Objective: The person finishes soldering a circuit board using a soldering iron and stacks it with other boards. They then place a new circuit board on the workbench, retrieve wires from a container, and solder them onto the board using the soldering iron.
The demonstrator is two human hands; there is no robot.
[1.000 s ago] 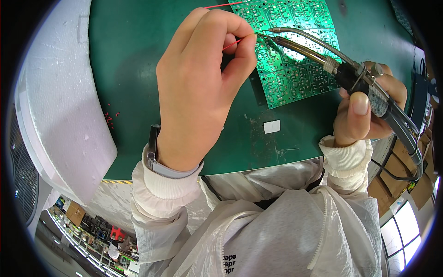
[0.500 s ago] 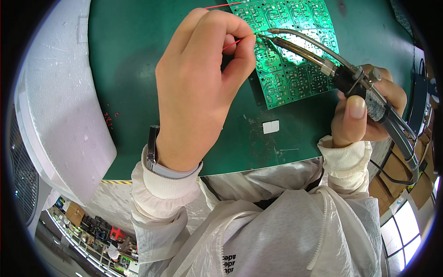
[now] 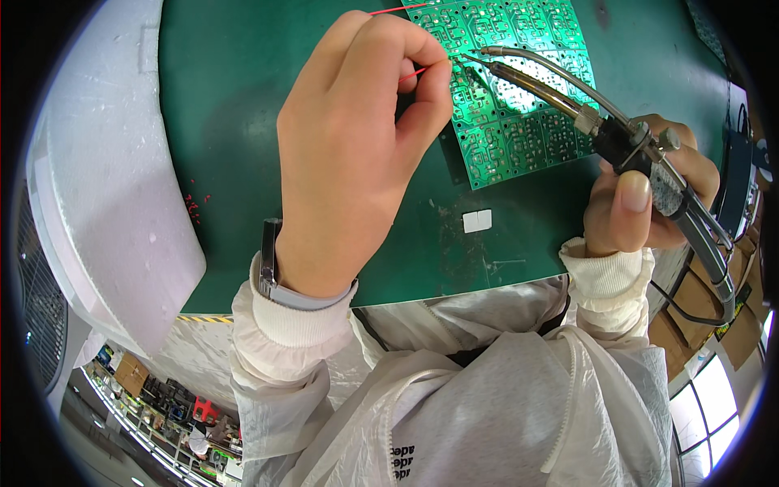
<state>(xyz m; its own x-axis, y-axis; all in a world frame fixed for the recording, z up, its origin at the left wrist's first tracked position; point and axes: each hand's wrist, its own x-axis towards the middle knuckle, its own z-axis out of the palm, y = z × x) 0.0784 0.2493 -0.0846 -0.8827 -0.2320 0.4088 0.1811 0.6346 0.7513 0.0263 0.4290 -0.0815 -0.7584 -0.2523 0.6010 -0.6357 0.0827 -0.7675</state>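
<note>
My left hand (image 3: 349,154) pinches a thin red wire (image 3: 412,75) between thumb and forefinger, its end at the left edge of a green circuit board panel (image 3: 489,162). Another stretch of red wire (image 3: 398,9) runs behind the knuckles to the board's far edge. In my right hand (image 3: 641,191) is a soldering iron (image 3: 560,101) with a thin metal feed tube (image 3: 560,66) clamped along it. The iron's tip points left over the board, close to my left fingertips but apart from them. Whether the tip touches the board I cannot tell.
The board lies on a green mat (image 3: 219,154). Two small white rectangles (image 3: 477,221) sit nearer me, and red scraps (image 3: 192,207) are scattered at the left. White foam (image 3: 105,162) borders the mat's left side. A cable (image 3: 722,284) trails from the iron at right.
The soldering iron has drawn back slightly to the right, so its tip is farther from my left fingertips. My left hand, still pinching the wire, has shifted very little.
</note>
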